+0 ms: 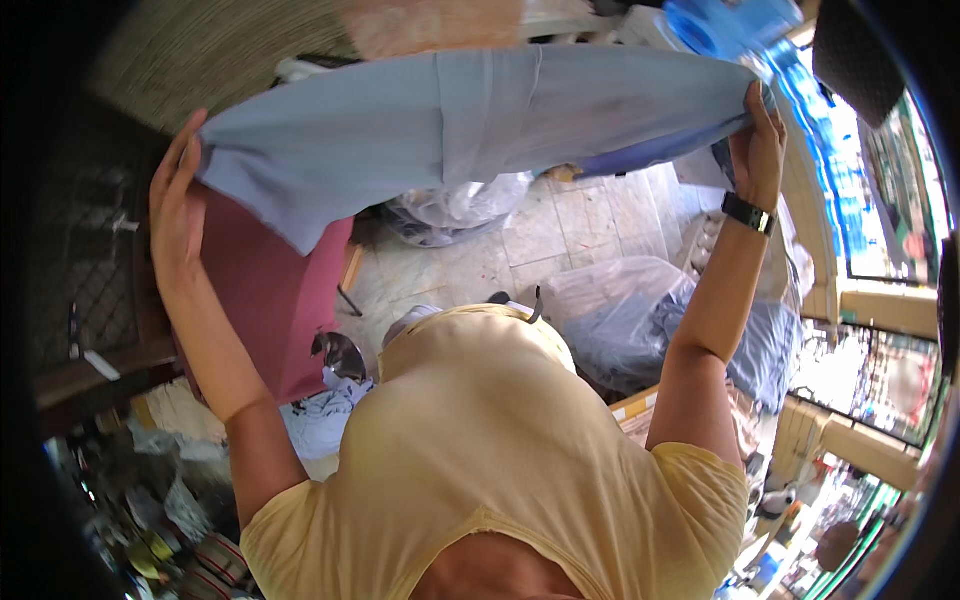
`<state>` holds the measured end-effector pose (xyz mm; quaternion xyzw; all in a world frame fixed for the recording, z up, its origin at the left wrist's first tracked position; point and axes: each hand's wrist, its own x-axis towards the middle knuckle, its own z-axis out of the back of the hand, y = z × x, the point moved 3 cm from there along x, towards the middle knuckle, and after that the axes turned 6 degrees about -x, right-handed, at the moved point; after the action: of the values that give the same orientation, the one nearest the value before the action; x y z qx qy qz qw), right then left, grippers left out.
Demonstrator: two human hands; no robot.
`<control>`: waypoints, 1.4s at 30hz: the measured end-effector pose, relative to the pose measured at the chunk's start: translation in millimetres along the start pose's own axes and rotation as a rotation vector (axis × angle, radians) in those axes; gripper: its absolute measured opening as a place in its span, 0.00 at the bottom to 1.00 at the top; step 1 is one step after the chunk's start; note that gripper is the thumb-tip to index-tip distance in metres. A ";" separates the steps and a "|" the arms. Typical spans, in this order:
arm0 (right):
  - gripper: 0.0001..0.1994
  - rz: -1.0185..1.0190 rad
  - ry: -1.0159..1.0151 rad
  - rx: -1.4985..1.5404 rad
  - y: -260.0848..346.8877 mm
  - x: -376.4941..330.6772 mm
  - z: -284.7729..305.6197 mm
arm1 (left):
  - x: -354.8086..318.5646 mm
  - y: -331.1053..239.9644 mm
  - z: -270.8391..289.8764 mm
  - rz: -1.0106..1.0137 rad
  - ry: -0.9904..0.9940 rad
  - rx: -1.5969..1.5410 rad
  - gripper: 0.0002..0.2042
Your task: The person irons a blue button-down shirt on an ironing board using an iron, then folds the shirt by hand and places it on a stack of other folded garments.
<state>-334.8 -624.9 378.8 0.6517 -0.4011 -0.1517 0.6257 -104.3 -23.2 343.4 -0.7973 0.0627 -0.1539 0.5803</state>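
A light blue garment (360, 125) with a stitched band across its middle is stretched wide between my raised hands. Its left end is gripped by my left hand (180, 200), the fingers curled at the edge and a loose corner hanging below. My right hand (760, 150), with a dark band on the wrist, is closed on the opposite end. Under that end shows a darker blue-purple part of the cloth. Whether the garment is a shirt or trousers I cannot tell.
A maroon-covered piece of furniture (275, 290) stands at my left, with a cat (340, 355) beside it. Bagged cloth (620, 310) lies on the tiled floor (555, 225) at right. Another clear plastic bag (455, 210) sits ahead. Blue water jugs (735, 25) stand at the far right.
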 end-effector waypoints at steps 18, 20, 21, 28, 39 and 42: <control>0.27 0.120 -0.862 -0.516 59.9 22.0 355.3 | 277.1 188.5 -465.3 0.065 0.701 -0.027 0.16; 0.20 0.243 -0.941 -0.459 63.9 8.4 345.4 | 293.9 198.3 -503.6 -0.119 0.759 -0.006 0.14; 0.21 0.253 -0.911 -0.603 77.2 1.6 358.6 | 293.7 200.2 -529.8 -0.188 0.771 0.041 0.14; 0.14 0.222 -0.984 -0.434 110.0 -69.3 381.6 | 319.9 224.9 -670.5 -0.313 0.959 -0.103 0.11; 0.13 0.052 -1.143 -0.895 90.4 -206.8 373.7 | 234.8 263.9 -836.7 -0.661 1.017 0.095 0.12; 0.11 -0.038 -1.334 -0.975 84.0 -224.9 394.0 | 208.2 272.9 -897.3 -0.946 1.015 0.314 0.13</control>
<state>-780.6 -729.2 321.7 0.0868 -0.5663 -0.6742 0.4661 -171.6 -981.1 371.9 -0.4759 -0.0504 -0.7489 0.4584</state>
